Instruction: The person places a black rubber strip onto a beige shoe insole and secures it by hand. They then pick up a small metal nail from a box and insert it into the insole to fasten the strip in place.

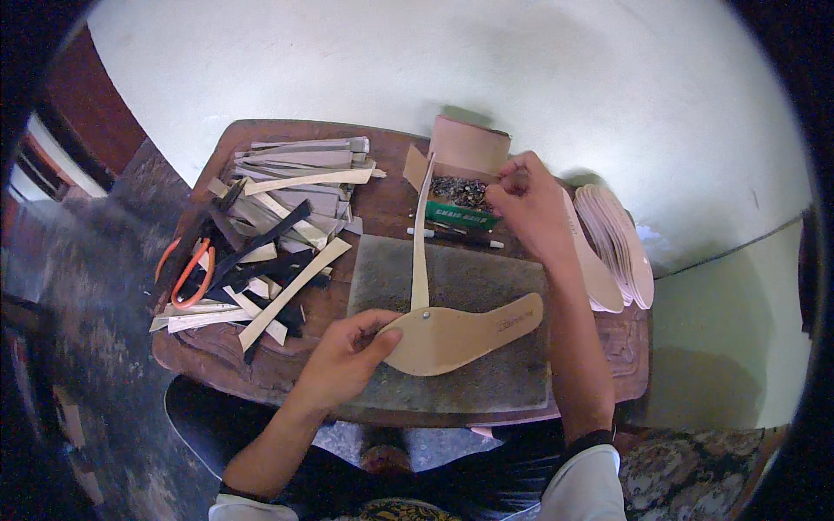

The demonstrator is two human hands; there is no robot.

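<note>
My left hand (348, 357) grips the wide end of a tan shoe insole (465, 339), thumb on top. A long cream strap (420, 252) joins the insole at a small round metal tack head and stretches away toward an open cardboard box (470, 144). Small dark tacks (459, 193) fill that box, which has a green front. At the box's right side is my right hand (528, 204), its fingertips pinched together by the tacks. Whatever may be between those fingertips is too small to make out.
A grey mat (486, 389) lies under the insole on the wooden table (621, 347). Orange-handled scissors (193, 276) rest among cream and black strips (295, 295) at left, with grey strips (304, 161) behind. A pen (456, 237) lies before the box; stacked insoles (617, 243) stand right.
</note>
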